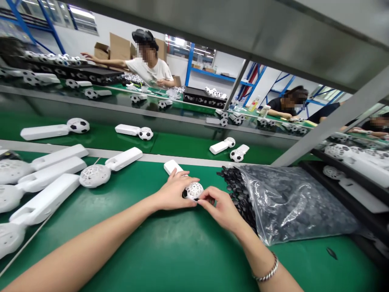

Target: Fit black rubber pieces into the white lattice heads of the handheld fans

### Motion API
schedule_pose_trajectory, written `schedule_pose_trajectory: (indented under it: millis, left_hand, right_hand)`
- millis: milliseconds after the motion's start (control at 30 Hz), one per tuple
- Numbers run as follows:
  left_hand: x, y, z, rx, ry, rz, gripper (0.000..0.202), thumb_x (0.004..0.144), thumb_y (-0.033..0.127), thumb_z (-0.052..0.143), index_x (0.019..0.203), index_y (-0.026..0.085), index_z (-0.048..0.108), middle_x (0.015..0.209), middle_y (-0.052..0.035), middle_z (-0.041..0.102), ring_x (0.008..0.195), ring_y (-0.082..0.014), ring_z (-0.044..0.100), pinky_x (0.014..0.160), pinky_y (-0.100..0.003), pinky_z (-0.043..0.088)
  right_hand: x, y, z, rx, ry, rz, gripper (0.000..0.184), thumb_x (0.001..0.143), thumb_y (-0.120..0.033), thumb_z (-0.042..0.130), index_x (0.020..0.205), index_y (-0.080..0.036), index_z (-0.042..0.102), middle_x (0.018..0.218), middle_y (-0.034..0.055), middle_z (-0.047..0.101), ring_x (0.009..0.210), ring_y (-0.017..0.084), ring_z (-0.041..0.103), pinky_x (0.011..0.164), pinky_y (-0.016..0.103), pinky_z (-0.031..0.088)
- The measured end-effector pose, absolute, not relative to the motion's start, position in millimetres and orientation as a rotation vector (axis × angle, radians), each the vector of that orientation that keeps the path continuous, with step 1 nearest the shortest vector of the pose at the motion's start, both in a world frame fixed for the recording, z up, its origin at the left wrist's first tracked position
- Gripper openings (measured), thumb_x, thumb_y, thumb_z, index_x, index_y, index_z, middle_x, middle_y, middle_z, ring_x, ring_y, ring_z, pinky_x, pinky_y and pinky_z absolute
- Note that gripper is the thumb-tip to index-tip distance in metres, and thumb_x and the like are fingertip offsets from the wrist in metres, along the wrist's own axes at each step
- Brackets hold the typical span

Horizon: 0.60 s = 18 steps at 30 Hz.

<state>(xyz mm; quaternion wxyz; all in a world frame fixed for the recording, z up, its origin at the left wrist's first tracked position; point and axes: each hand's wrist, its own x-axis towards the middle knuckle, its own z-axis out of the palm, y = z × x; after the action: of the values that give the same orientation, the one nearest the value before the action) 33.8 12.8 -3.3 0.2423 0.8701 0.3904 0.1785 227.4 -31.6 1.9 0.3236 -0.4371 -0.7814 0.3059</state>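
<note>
My hands work together on a white lattice ball (194, 191), which is joined to a white handle (172, 166) lying away from me on the green belt. My left hand (174, 190) grips the ball from the left. My right hand (220, 209) pinches a small dark piece against the ball's near side. A black hexagonal patch (184, 194) sits on the ball's left side. To my right, a clear plastic bag (291, 202) full of small black pieces touches my right hand's side, with several spilled along its mouth.
Several bare lattice fans lie on the belt at left. Finished fans with football patterning (78, 125) stand on a farther green belt behind a grey rail (91, 151). Black trays (343, 174) sit at right. Co-workers (150, 61) work across the line, beneath a grey overhead shelf (273, 36).
</note>
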Motion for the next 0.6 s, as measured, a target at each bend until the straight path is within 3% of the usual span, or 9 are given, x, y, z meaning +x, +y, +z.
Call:
schedule_pose_trajectory:
  millis: [167,300,400,500,600]
  left_hand:
    - [35,13,-2,2.373,1.096,0.463,0.071,0.062,0.047,0.067,0.125,0.025,0.043,0.128,-0.0052,0.048,0.129,-0.0276,0.023,0.107,-0.052,0.003]
    - [36,14,-1,2.342,1.123,0.431,0.068,0.062,0.040,0.067,0.124,0.024,0.044,0.125,-0.0043,0.050,0.129,-0.0266,0.023,0.108,-0.051,0.004]
    - [37,14,-3,2.322,1.137,0.437,0.067,0.060,0.038,0.068,0.122,0.024,0.045,0.125,-0.0050,0.049,0.129,-0.0273,0.023,0.108,-0.052,0.004]
    - [37,14,-5,2.330,1.145,0.463,0.066,0.059,0.038,0.069,0.120,0.025,0.047,0.124,-0.0053,0.050,0.128,-0.0283,0.025,0.107,-0.053,0.004]
    - [36,15,-4,2.355,1.119,0.459,0.068,0.060,0.041,0.069,0.122,0.024,0.045,0.124,-0.0059,0.051,0.128,-0.0280,0.024,0.107,-0.052,0.003]
  right_hand:
    - [220,-32,-5,-1.225,-1.896,0.811,0.008,0.075,-0.015,0.061,0.071,-0.018,0.055,0.083,0.0011,0.047,0.077,0.014,0.049,0.066,0.024,0.041]
    - [217,-31,-11,-1.318,-1.719,0.880,0.024,0.064,-0.016,0.068,0.079,-0.020,0.050,0.110,0.0045,0.047,0.106,0.020,0.045,0.081,0.030,0.041]
    - [214,-28,-16,-1.295,-1.566,1.072,0.039,0.062,-0.016,0.068,0.092,-0.021,0.044,0.109,0.0050,0.053,0.102,0.020,0.051,0.084,0.034,0.042]
    - [212,-26,-19,-1.273,-1.544,1.104,0.044,0.062,-0.015,0.068,0.097,-0.020,0.043,0.100,0.0034,0.058,0.095,0.018,0.056,0.084,0.035,0.042]
    - [213,-26,-18,-1.291,-1.587,1.105,0.047,0.063,-0.019,0.070,0.102,-0.020,0.044,0.106,0.0052,0.057,0.099,0.020,0.055,0.083,0.035,0.042]
